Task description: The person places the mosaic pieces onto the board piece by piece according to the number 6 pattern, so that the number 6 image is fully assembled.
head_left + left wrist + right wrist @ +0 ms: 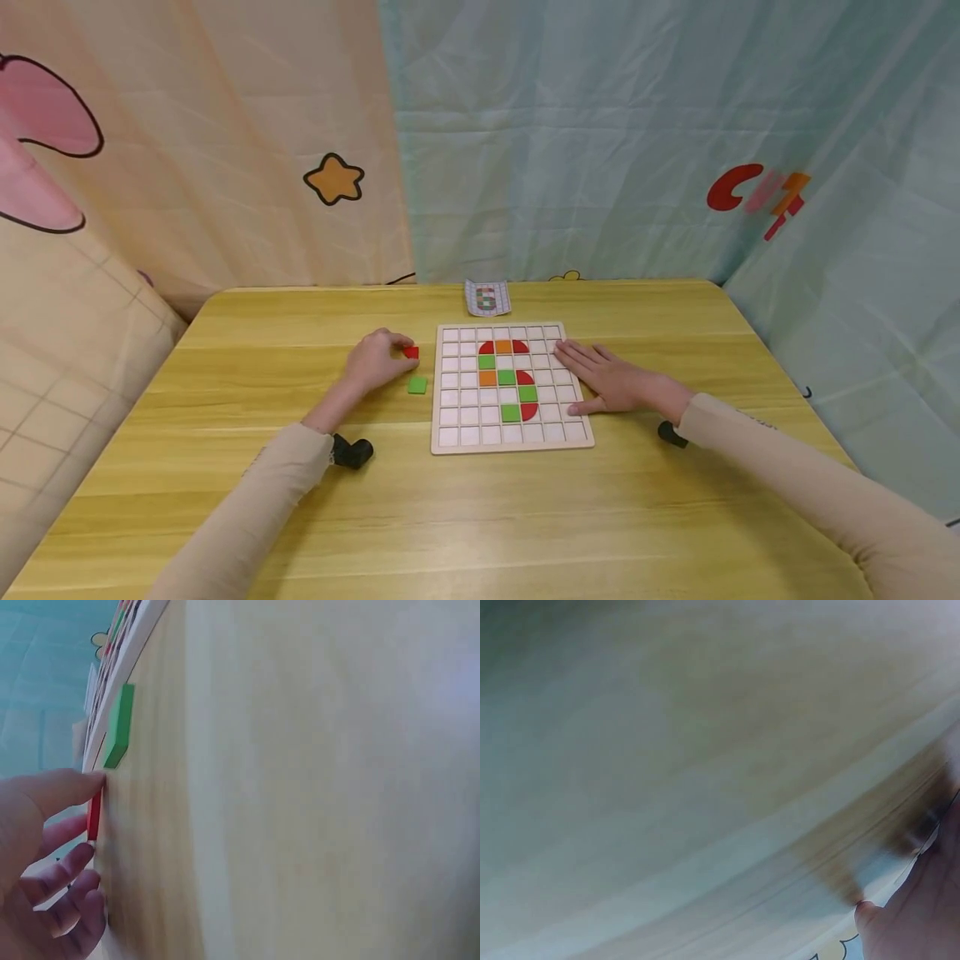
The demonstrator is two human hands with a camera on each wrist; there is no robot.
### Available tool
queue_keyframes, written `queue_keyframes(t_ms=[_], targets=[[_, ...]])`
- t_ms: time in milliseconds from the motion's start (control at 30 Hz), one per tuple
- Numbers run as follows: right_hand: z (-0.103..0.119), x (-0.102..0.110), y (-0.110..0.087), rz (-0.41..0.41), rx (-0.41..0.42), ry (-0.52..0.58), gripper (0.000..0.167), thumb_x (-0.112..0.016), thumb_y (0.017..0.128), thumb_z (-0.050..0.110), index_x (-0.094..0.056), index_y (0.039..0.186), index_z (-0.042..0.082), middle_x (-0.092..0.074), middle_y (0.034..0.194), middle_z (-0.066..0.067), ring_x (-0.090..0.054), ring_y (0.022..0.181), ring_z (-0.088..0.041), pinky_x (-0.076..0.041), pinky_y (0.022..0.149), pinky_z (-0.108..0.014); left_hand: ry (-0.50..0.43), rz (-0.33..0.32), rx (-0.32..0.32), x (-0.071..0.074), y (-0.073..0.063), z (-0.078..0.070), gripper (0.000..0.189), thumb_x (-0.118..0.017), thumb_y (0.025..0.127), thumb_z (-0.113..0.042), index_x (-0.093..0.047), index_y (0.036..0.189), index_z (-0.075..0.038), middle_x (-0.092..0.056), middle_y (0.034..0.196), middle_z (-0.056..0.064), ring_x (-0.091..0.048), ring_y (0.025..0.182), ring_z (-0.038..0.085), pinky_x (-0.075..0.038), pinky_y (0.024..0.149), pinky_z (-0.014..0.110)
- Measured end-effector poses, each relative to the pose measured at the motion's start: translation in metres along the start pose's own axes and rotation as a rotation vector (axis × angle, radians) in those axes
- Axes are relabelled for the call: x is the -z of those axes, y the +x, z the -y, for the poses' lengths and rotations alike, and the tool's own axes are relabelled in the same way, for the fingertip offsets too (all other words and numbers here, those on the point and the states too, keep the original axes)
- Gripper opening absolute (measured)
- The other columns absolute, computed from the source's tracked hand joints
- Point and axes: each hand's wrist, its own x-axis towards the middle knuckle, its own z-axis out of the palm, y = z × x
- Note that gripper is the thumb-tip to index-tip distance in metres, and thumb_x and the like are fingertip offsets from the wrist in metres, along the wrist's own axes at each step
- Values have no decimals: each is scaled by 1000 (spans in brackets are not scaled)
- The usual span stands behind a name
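Note:
My left hand (pixel 372 362) is just left of the white grid board (pixel 467 435). It pinches a red tile (pixel 411 352) between thumb and fingers, low over the table; the left wrist view shows the thumb and a finger at the red tile (pixel 94 816). A loose green square tile (pixel 417 386) lies close by, between that hand and the board. My right hand (pixel 611 382) rests with fingers spread on the board's right edge. Red quarter-round tiles (pixel 528 412), green squares (pixel 510 412) and orange squares (pixel 487 378) sit in the grid, forming a curved figure.
Behind the board, near the table's far edge, lies a small paper card (pixel 487 298) printed with a coloured grid figure. The wood-grain table (pixel 465 525) stretches around the board. Patterned curtains (pixel 600 150) hang behind it. Black wrist devices (pixel 352 452) show at both sleeves.

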Motion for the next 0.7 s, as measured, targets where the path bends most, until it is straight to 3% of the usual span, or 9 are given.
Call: queue_keyframes(t_ms=[233,467,700], targets=[[0,-1,1,-11,5,-7,95,-47,91,62,-5,155,5,1,162,-14,-2,150,-33,-10,116,-59,-43,58,-60,2,5,10,35,-72,86,-26,-70,113,-4,-65,101,14,-51,83,22,-40,71,32],[-1,0,1,-9,8,-4,94,-47,92,61,-5,155,5,1,162,-14,-2,150,-33,-10,116,-59,-34,36,-116,3,7,12,32,-74,84,-25,-73,107,-4,-64,92,12,-49,76,20,-36,65,29],[0,1,0,3,4,3,94,-47,92,61,-4,155,5,2,162,-14,-1,150,-34,-9,116,-59,49,-1,-160,4,7,12,28,-75,83,-31,-75,102,-10,-70,95,8,-56,74,17,-42,62,30]])
